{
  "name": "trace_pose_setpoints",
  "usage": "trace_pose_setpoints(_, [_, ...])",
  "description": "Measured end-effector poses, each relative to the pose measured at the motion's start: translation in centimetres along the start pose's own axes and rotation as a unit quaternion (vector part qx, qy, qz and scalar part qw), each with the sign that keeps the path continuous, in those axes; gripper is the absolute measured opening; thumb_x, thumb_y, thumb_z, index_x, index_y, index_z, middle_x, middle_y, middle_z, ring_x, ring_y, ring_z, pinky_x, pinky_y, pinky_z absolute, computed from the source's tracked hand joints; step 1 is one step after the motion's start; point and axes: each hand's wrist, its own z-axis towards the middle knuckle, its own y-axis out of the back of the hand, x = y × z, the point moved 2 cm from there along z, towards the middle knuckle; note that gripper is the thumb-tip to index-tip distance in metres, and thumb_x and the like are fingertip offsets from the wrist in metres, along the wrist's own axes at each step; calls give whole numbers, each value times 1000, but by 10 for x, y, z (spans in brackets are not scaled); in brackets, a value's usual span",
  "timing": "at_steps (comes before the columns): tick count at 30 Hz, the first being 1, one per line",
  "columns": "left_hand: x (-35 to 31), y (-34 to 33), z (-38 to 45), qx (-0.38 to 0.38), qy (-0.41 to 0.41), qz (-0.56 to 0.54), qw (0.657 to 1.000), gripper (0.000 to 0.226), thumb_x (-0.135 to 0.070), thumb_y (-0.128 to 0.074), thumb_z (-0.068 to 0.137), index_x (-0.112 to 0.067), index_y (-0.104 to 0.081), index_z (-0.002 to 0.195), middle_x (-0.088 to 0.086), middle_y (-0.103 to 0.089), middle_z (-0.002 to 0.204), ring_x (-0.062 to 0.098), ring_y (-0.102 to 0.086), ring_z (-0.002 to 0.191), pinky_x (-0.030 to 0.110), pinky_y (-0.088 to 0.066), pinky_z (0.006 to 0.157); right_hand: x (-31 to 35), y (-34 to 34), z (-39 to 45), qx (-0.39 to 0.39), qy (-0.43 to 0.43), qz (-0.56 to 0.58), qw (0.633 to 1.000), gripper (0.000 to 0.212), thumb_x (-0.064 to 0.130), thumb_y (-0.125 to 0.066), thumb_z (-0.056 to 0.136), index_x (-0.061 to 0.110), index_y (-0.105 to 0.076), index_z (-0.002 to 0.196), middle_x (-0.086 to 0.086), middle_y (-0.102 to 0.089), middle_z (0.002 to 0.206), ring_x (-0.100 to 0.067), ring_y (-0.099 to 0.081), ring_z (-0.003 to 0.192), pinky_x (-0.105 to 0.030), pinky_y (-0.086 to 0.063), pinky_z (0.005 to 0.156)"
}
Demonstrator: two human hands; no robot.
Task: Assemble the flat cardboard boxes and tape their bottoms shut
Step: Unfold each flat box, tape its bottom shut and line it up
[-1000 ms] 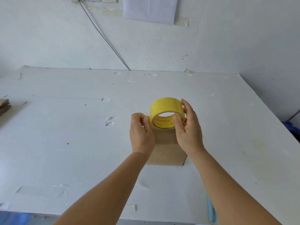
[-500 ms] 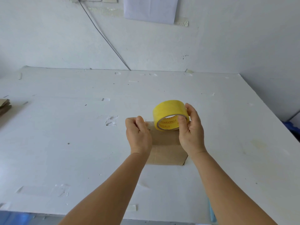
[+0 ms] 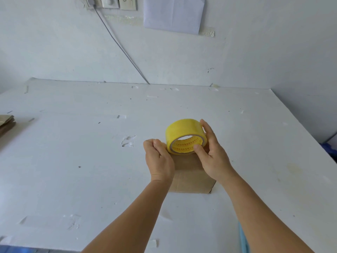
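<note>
Right hand (image 3: pixel 213 157) grips the yellow tape roll (image 3: pixel 185 136) above the cardboard box (image 3: pixel 191 177).
Left hand (image 3: pixel 158 158), fingers curled, pinches at the roll's left edge; the box stands on the white counter (image 3: pixel 73 161).

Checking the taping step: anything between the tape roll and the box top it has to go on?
Nothing visible. The right hand holds the yellow tape roll directly over the far end of the cardboard box; the left hand, curled, is beside the roll at the box's left edge, not under it.
</note>
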Motion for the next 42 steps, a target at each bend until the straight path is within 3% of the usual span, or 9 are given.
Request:
trace_pose_setpoints(5, [2,-3,3,11,4,-18,1000,23,-15,-27,102,-5,-43,88,-2,-56,71,7,-56,69,28,-47,74,-3,1,-3,-72,-15,133,988,31,17,-54,94,32,-48,121,27,-65,87,-1,-62,83,-25,-47,83])
trace_pose_setpoints(10, [2,-1,1,11,30,-43,999,24,-16,-27,102,-7,-43,87,2,-60,70,9,-57,69,16,-44,70,-2,-1,-10,-170,-33,108,979,23,28,-51,89,25,-51,112,22,-61,67,-5,-55,67,-32,-46,73])
trace_pose_setpoints(15, [-1,3,1,0,81,-85,993,25,-17,-27,102,-12,-40,81,-5,-49,67,6,-49,65,20,-42,69,-4,-2,-11,-210,-33,80,974,30,32,-43,86,28,-50,114,27,-59,82,6,-54,69,-24,-43,69])
trace_pose_setpoints(19, [8,7,9,33,120,-118,985,22,-15,-31,100,-13,-41,81,-4,-53,66,12,-53,67,34,-50,80,-7,3,-8,-146,-45,93,984,31,34,-50,82,35,-51,114,13,-63,101,7,-59,76,-16,-46,72])
trace_pose_setpoints(23, [15,14,8,42,161,-162,973,20,-13,-33,100,-11,-41,81,-2,-52,64,10,-56,65,30,-51,76,-11,4,-6,-79,-44,112,990,30,20,-62,89,30,-57,117,11,-68,93,-2,-63,86,-15,-48,80])
trace_pose_setpoints(29, [17,23,8,58,165,-174,969,20,-13,-32,100,-11,-40,81,9,-51,77,14,-58,74,23,-51,69,-7,2,-12,-141,-12,126,982,31,28,-49,89,21,-53,119,9,-65,96,9,-60,81,-4,-43,72])
trace_pose_setpoints(34, [19,29,9,82,164,-159,970,19,-15,-34,100,-10,-43,84,10,-53,77,14,-58,74,25,-53,69,-11,-2,-15,-157,5,80,984,44,46,-42,86,26,-49,125,-4,-62,116,-13,-59,107,-22,-46,88])
trace_pose_setpoints(39, [31,38,9,93,136,-59,985,19,-19,-39,98,-8,-45,84,1,-50,71,13,-54,66,40,-54,83,-11,-3,-14,-158,23,71,985,49,45,-43,84,23,-51,127,-4,-60,116,-18,-57,109,-26,-47,91])
trace_pose_setpoints(42, [35,38,11,108,126,-4,986,20,-22,-39,97,-9,-45,84,2,-51,73,15,-54,69,33,-49,75,-11,-2,-12,-155,20,75,985,49,44,-45,84,22,-52,127,-5,-60,115,-20,-58,109,-32,-47,93])
